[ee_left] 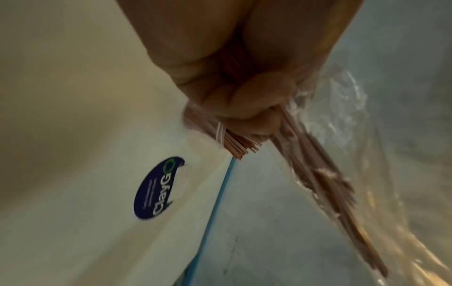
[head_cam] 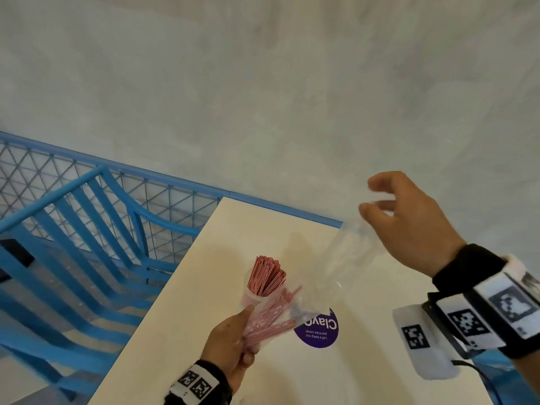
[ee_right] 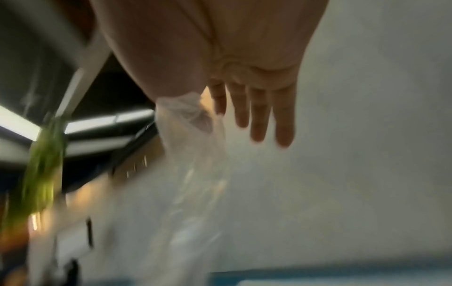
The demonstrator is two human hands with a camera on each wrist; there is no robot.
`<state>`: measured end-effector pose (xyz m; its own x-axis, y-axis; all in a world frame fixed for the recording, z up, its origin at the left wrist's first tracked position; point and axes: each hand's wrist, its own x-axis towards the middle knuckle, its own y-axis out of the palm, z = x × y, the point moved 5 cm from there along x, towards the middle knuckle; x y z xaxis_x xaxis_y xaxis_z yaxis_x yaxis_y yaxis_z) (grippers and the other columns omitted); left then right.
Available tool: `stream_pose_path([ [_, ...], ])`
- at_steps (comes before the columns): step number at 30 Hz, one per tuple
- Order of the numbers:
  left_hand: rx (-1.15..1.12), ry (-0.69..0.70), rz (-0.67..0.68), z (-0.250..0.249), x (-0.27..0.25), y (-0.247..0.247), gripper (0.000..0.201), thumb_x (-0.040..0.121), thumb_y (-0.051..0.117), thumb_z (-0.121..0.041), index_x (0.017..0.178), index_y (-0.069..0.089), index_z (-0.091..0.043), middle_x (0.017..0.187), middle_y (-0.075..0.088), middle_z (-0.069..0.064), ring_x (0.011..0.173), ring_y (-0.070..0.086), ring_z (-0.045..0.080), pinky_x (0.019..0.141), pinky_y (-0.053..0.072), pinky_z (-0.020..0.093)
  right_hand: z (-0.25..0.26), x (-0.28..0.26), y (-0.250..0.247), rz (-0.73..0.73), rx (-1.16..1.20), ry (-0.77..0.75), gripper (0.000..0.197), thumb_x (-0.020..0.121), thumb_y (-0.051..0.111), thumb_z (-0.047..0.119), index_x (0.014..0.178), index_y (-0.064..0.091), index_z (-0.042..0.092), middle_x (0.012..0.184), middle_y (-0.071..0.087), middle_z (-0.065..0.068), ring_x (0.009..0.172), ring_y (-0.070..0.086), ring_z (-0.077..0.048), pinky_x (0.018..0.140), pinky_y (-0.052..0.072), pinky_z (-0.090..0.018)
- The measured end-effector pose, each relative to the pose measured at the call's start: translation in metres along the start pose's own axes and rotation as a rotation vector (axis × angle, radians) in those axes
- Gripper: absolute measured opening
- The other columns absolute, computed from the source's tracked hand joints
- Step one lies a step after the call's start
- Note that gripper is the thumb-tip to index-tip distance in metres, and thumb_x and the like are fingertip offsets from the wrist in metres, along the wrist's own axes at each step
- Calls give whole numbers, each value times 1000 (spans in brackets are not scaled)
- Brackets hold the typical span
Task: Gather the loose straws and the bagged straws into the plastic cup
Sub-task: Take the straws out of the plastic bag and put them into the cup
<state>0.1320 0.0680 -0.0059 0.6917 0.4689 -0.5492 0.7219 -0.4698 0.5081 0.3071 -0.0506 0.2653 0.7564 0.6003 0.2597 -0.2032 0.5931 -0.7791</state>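
A clear plastic cup (head_cam: 253, 298) stands on the cream table (head_cam: 292, 375), packed with pink straws (head_cam: 266, 276) that stick out of its top. Just in front of it, my left hand (head_cam: 233, 343) grips a banded bundle of pink straws (head_cam: 268, 320) at its lower end, still partly inside a clear plastic bag (head_cam: 330, 258). In the left wrist view my left hand (ee_left: 244, 100) has its fingers curled round the bundle (ee_left: 322, 181). My right hand (head_cam: 371, 197) is raised up right, pinching the bag's far end between thumb and forefinger. The right wrist view shows the bag (ee_right: 190, 154) hanging from that pinch, the other fingers (ee_right: 259, 120) straight.
A round purple sticker (head_cam: 317, 331) lies on the table beside the bundle. A blue slatted chair (head_cam: 87, 244) and a blue mesh fence (head_cam: 163, 194) stand left of the table. Grey floor (head_cam: 263, 97) lies beyond the table's far edge.
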Motion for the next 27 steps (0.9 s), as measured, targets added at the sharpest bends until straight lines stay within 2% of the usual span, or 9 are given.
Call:
stream_pose_path([
  [2, 84, 48, -19, -9, 0, -7, 32, 90, 61, -29, 91, 64, 4, 66, 54, 13, 40, 41, 14, 31, 30, 19, -1, -6, -3, -59, -223, -132, 47, 89, 58, 37, 131, 44, 21, 136, 48, 2, 123, 48, -19, 95, 36, -27],
  [4, 143, 91, -27, -18, -1, -8, 29, 91, 60, -27, 86, 58, 2, 59, 52, 13, 38, 40, 14, 32, 30, 18, 11, -18, 5, -16, -375, -335, 64, 84, 47, 63, 134, 43, 23, 144, 43, 0, 136, 35, -22, 111, 28, -39],
  [7, 146, 104, -20, -22, -2, -3, 29, 93, 57, -28, 87, 58, 1, 55, 50, 10, 36, 39, 13, 31, 29, 18, 16, -42, 51, 453, -670, -422, 103, 63, 27, 93, 148, 10, 36, 157, 19, 12, 148, -1, -15, 116, -4, -58],
  [10, 73, 64, 25, -21, -5, 4, 35, 94, 54, -30, 97, 65, 3, 59, 53, 7, 36, 36, 10, 28, 27, 18, -6, -65, 93, 778, -803, -319, 122, 61, 46, 89, 146, -22, 33, 160, 12, 7, 149, -3, -20, 112, -13, -62],
  [12, 37, 33, 40, -19, -7, 5, 35, 94, 53, -30, 103, 67, 1, 62, 58, 7, 36, 36, 9, 27, 26, 17, -16, -67, 103, 807, -718, -206, 112, 71, 53, 76, 147, -18, 32, 150, 37, 3, 143, 25, -23, 115, -8, -58],
  [14, 7, 13, 57, -17, -8, 5, 35, 94, 53, -30, 106, 66, 1, 65, 60, 7, 37, 37, 9, 28, 26, 16, -18, -65, 103, 739, -569, -156, 82, 87, 51, 56, 149, 5, 28, 136, 53, 6, 128, 46, -20, 119, 13, -48],
  [17, -15, -5, 52, -14, -9, 4, 34, 93, 54, -30, 105, 66, 0, 59, 56, 5, 38, 37, 9, 29, 25, 14, -4, -67, 102, 624, -614, -325, 35, 97, 40, 35, 130, 42, 25, 124, 56, 2, 107, 57, -23, 95, 46, -35],
  [21, -25, -19, 56, -13, -12, 13, 30, 92, 56, -29, 101, 68, -3, 57, 56, 4, 41, 38, 9, 29, 29, 15, 9, -77, 116, 657, -841, -510, 29, 98, 39, 20, 126, 45, 14, 119, 51, -6, 99, 57, -27, 85, 44, -37],
  [27, -37, -5, 56, -19, -11, 16, 34, 92, 56, -30, 105, 67, -1, 70, 60, 10, 38, 40, 9, 27, 32, 16, 10, -72, 119, 589, -877, -496, 35, 94, 47, 19, 128, 41, 15, 117, 53, -5, 98, 59, -26, 85, 44, -37],
])
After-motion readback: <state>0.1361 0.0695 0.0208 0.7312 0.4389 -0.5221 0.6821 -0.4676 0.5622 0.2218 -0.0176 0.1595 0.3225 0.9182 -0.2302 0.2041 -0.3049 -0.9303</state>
